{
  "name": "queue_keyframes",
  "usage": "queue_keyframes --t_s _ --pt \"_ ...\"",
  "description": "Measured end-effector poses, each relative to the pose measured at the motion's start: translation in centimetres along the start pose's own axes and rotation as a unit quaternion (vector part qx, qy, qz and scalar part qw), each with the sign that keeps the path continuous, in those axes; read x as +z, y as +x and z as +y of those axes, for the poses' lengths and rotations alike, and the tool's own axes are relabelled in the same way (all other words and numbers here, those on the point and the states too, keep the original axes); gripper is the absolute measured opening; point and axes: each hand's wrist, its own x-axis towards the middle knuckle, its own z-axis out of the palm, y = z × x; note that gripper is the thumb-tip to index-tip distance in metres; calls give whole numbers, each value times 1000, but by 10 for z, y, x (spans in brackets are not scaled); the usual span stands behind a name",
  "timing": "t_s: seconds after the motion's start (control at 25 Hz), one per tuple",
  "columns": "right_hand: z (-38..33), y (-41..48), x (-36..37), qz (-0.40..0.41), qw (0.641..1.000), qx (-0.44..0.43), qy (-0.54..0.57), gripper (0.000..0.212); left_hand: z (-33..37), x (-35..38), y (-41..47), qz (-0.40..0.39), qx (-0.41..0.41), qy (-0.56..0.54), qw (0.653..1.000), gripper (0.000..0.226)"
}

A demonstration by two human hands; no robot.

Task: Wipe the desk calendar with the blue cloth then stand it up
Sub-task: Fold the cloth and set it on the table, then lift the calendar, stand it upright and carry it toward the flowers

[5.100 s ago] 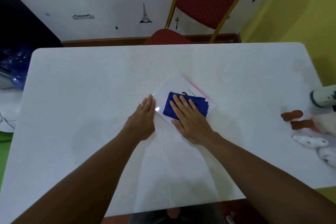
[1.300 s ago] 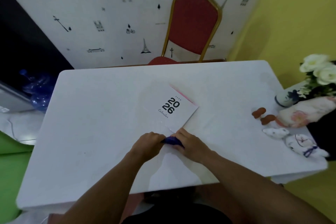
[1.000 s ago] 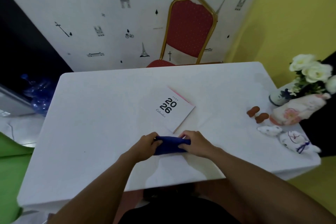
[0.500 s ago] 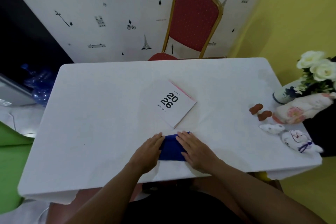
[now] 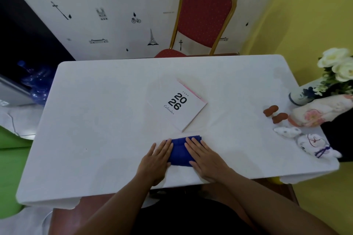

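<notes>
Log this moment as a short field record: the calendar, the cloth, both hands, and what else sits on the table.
calendar: white 2026 desk calendar lying flat mid-table, not stood up
cloth: folded blue cloth on the white table, near the front edge, apart from the calendar
left hand: left hand flat, fingers on the cloth's left edge
right hand: right hand flat, pressing the cloth's right side
right side of table: two brown pieces, small white cloth toys, blue-and-white vase of white flowers
behind table: red chair with gold frame

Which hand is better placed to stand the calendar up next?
Right, probably. The right hand lies flat on the blue cloth just below the calendar's near corner; the left hand sits farther left.
</notes>
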Motion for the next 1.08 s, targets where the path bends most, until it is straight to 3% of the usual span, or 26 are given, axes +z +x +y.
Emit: queue_keyframes --t_s 0.24,0.48,0.68,1.08 --pt "2 15 -16 62 998 15 19 55 -23 -26 12 47 27 -73 996 60" --pt "9 64 -44 102 958 263 61 36 -62 -73 67 119 -85 -160 976 54" --pt "18 100 -52 80 901 419 75 31 -87 -98 112 97 -142 -231 958 58" --pt "9 135 -38 113 837 501 190 23 -106 -110 166 34 -172 -369 913 65"
